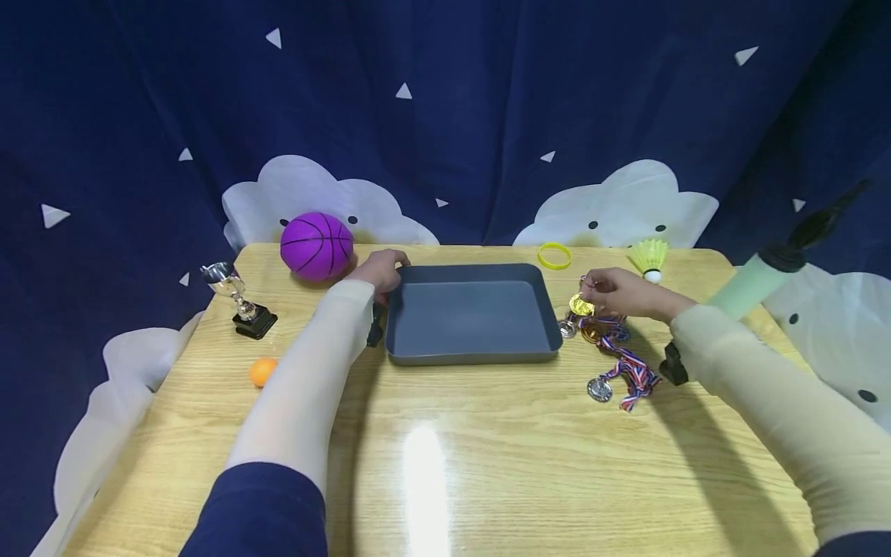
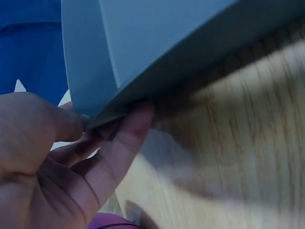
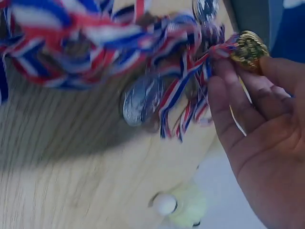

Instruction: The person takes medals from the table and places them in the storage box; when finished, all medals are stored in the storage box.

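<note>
My left hand [image 1: 379, 272] pinches the back left corner of a dark grey rectangular tray [image 1: 473, 313], thumb at the rim and fingers beneath it in the left wrist view. To the right of the tray, my right hand [image 1: 616, 292] holds a gold medal [image 3: 250, 50] between thumb and fingers. Red, white and blue striped ribbon [image 3: 186, 62] trails from this medal. Below that hand lie a bronze medal [image 1: 592, 333], a silver medal [image 1: 567, 329] close to the tray's edge, and another silver medal [image 1: 600, 389] nearer the front, among tangled ribbons [image 1: 633, 370].
A purple basketball [image 1: 316, 246], a silver trophy cup [image 1: 244, 303] on a black base and an orange ball [image 1: 262, 372] are on the left. Behind the right hand are a yellow wristband [image 1: 554, 256] and a yellow shuttlecock [image 1: 650, 257]. A pale green bottle [image 1: 755, 285] stands partly behind the right forearm.
</note>
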`<state>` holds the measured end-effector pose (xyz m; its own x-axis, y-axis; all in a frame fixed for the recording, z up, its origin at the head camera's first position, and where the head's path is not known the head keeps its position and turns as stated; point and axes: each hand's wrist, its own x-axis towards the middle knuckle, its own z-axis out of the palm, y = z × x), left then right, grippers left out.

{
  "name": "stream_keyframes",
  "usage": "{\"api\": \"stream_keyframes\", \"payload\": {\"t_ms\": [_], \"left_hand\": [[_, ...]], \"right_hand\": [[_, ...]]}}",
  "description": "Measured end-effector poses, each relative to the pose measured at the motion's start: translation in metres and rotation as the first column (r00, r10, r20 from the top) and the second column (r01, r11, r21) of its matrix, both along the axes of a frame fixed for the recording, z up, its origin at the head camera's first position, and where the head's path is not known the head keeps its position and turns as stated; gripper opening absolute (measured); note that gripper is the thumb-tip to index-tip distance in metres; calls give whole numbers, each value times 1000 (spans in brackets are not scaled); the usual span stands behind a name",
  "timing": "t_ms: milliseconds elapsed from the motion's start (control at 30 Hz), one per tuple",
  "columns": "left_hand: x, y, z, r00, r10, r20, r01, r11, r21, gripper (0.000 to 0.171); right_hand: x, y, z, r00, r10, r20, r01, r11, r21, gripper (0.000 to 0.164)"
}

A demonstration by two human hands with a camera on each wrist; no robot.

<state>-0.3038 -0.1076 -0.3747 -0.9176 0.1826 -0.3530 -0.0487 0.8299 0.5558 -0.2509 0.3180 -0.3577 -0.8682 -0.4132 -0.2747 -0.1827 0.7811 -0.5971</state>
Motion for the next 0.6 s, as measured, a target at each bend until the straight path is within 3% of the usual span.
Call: {"api": "stream_keyframes", "payload": {"t_ms": [133, 333, 467, 600], "left_hand": [[-1, -3, -4, 1000, -5, -30, 6, 1000, 26, 53], [-1, -4, -11, 998, 13, -61, -9, 997, 71, 57], [-1, -1, -15, 996, 5, -88, 2, 997, 76, 55], [0, 1, -18, 993, -10, -118, 16, 999, 52, 50]], "right_hand": [[-6, 16, 12, 993, -99, 66, 105, 989, -102, 25], [-13, 9, 44, 977, -210, 20, 208, 943, -258, 30], [-18, -23, 59, 974, -216, 68, 224, 871, -437, 25], [-35, -70, 54, 967, -158, 201, 247, 775, -582, 17]]}}
